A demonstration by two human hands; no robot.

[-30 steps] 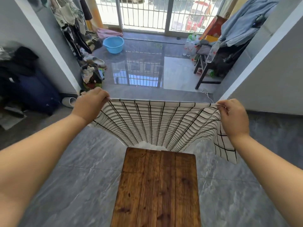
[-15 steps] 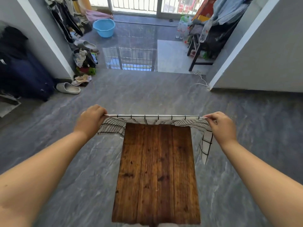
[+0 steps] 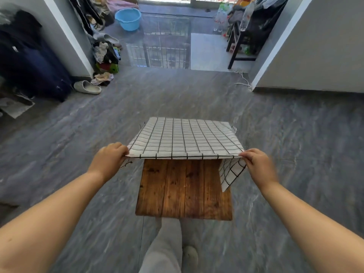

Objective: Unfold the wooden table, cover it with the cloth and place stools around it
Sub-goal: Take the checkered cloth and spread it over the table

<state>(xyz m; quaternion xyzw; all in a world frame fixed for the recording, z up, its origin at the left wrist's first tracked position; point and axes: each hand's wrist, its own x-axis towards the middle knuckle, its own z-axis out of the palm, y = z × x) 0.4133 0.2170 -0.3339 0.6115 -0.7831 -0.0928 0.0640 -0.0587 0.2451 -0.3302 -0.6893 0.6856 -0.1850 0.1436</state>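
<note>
Grey marbled floor [image 3: 78, 134] runs out from the wooden worktop [image 3: 183, 190] toward a bright doorway. A blue basin [image 3: 128, 18] sits well beyond the worktop's far end, and a pale slipper [image 3: 87, 87] lies off beyond its far left corner. The worktop stands unfolded, just ahead of the person's grey-trousered leg [image 3: 165, 245].

The checked cloth [image 3: 185, 136] lies over the worktop's far half and hides its far edge, while the near planks are bare. The left grip [image 3: 107, 162] has its fingers curled round the cloth's near left corner, just off the worktop's left side. The right grip [image 3: 260, 166] pinches the near right corner, just off the right side.

Holding it by these two corners stretches the hem taut and level above the planks. That probably lets the sheet be drawn toward the near end square to the worktop, without bunching. Below the right grip a flap of cloth hangs folded under, across the worktop's right edge, and will likely need shaking out.

By this showing the covering is about half done, and no stool stands beside the worktop.
</note>
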